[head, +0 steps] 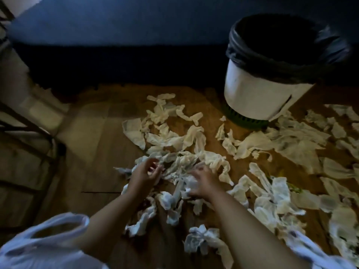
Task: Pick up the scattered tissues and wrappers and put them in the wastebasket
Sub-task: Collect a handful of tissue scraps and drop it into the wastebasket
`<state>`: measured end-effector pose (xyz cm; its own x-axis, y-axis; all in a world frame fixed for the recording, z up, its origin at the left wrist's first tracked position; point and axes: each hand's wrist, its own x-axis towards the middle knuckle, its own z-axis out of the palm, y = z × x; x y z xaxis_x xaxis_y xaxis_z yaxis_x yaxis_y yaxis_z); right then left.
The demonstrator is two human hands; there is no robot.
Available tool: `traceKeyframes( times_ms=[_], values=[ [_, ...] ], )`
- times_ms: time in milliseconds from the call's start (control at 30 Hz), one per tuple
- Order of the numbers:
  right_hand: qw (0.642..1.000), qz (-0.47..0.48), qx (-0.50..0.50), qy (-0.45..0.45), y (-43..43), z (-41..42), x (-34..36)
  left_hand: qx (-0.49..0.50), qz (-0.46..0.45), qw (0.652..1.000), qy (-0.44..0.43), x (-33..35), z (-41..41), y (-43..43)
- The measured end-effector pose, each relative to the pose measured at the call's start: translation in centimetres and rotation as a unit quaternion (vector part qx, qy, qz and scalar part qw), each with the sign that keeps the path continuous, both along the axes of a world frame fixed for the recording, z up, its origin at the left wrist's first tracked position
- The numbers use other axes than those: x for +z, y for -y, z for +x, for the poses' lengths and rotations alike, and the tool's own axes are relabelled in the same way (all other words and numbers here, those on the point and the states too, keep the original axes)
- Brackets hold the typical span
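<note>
Several crumpled white tissues (174, 140) lie scattered over the wooden floor (97, 136), from the middle out to the right edge. My left hand (144, 174) hovers at the left side of a heap of tissues (180, 166), its fingers curled with a bit of tissue at the fingertips. My right hand (204, 181) reaches into the same heap and grips a wad of tissue. The white wastebasket (258, 98), lined with a black bag, stands at the upper right, well beyond both hands. Something yellow-green (293, 188), perhaps a wrapper, peeks from under tissues at the right.
A dark blue bed or sofa edge (116, 35) runs across the top, behind the basket. Dark furniture legs (29, 133) stand along the left. More tissues (204, 241) lie near my arms at the bottom. My white sleeves show at both lower corners.
</note>
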<state>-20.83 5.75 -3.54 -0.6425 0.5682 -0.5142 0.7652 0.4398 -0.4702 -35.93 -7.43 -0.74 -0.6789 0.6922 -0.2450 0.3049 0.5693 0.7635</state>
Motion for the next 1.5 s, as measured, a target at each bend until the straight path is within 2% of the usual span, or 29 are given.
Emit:
traceKeyframes(
  times_ms=[100,167,233,333,400,467,533,600,633,667,733,800,933,1033,1100,1200,1400,1500],
  values=[
    [1.0,-0.001,-0.005,-0.016,0.3,0.3,-0.1,-0.038,-0.078,0.994,-0.072,-0.1,-2.1,0.5],
    [0.999,0.012,-0.02,-0.036,0.5,0.5,-0.3,-0.009,-0.135,0.989,-0.054,-0.4,-2.6,1.1],
    [0.993,0.024,-0.094,-0.073,0.3,0.7,-0.2,0.011,-0.188,0.982,-0.014,-1.2,-2.7,1.6],
    [0.965,0.021,-0.211,-0.154,-1.0,0.9,1.0,0.005,-0.227,0.974,0.026,-2.5,-2.4,1.6],
    [0.939,0.048,-0.272,-0.204,-2.1,1.2,0.9,-0.024,-0.244,0.969,0.013,-3.0,-2.2,1.1],
    [0.931,0.102,-0.287,-0.199,-2.8,1.7,0.4,-0.066,-0.267,0.961,-0.014,-3.1,-2.1,0.6],
    [0.93,0.123,-0.291,-0.189,-3.5,2.0,-0.2,-0.082,-0.273,0.959,-0.002,-3.9,-2.3,0.1],
    [0.939,0.116,-0.272,-0.174,-4.1,1.8,-0.4,-0.034,-0.217,0.972,0.085,-5.0,-2.4,-0.1],
    [0.949,0.105,-0.247,-0.165,-4.4,1.4,-0.5,0.034,-0.152,0.977,0.145,-6.9,-2.9,-0.1],
    [0.957,0.091,-0.223,-0.163,-4.6,1.0,-0.5,0.108,-0.089,0.969,0.204,-8.4,-3.1,-0.1],
    [0.966,0.067,-0.194,-0.159,-4.8,0.0,-0.6,0.216,-0.011,0.927,0.306,-7.4,-2.4,-0.2],
    [0.975,0.083,-0.157,-0.13,-4.8,-0.8,-1.3,0.247,0.016,0.904,0.349,-5.4,-1.4,-0.5],
    [0.987,0.073,-0.131,-0.059,-4.0,-0.8,-3.0,0.185,-0.044,0.94,0.282,-5.1,-0.1,-0.1],
    [0.982,0.027,-0.17,-0.072,-3.6,0.5,-3.1,0.11,-0.099,0.971,0.186,-4.7,0.5,0.1],
    [0.965,0.023,-0.232,-0.119,-3.7,1.3,-2.4,0.087,-0.104,0.982,0.131,-4.1,0.8,-0.1],
    [0.927,-0.024,-0.314,-0.205,-4.3,2.5,0.3,0.035,-0.071,0.989,0.125,-1.8,1.6,-1.4],
    [0.874,-0.069,-0.376,-0.301,-6.9,4.5,8.1,0.023,0.042,0.971,0.235,6.7,4.0,-6.6],
    [0.84,-0.102,-0.409,-0.341,-8.9,5.0,12.4,0.0,0.051,0.975,0.218,11.1,4.9,-9.9]
  ],
)
